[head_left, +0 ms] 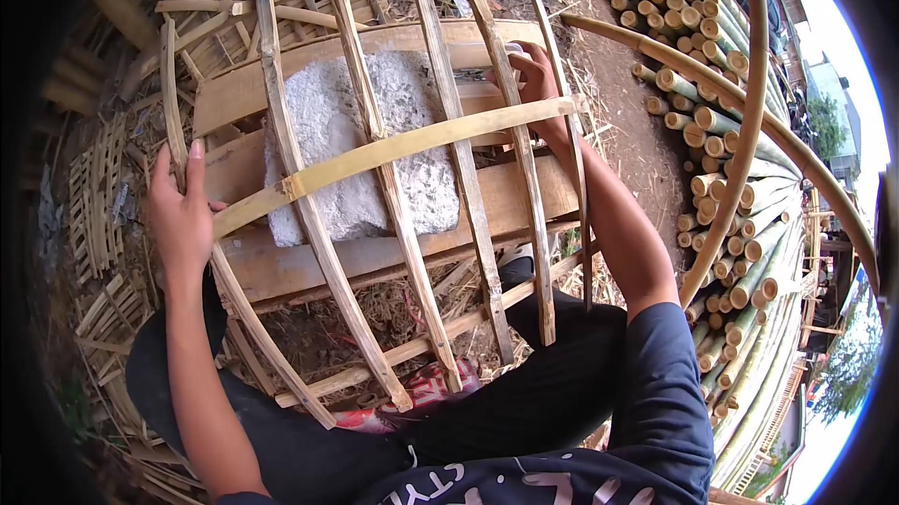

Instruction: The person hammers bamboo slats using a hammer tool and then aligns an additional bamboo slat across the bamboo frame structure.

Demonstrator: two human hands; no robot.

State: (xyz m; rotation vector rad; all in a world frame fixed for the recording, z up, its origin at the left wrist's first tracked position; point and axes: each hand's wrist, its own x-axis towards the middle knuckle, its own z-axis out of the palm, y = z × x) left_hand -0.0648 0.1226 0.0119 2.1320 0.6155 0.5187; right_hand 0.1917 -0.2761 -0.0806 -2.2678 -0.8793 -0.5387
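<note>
A lattice of split bamboo slats [393,194] lies across my lap and over a pale, rough stone block [412,186]. Several long slats run away from me, tied together by a yellowish cross strip [412,141] and other crosspieces near and far. At the left edge my left hand [183,215] grips the outermost slat where the cross strip ends, thumb on top. Beyond the strip on the right, my right hand [536,83] reaches in beneath the slats with fingers curled; I cannot tell what they hold. Beside its fingers is a pale, shiny thing [473,57], partly covered by slats.
Wooden planks [257,266] support the stone. A big stack of cut bamboo poles [740,196] fills the right side, with a curved pole [749,130] arching in front. More bamboo lattices [98,196] lie at the left and far side. Bamboo scraps litter the ground.
</note>
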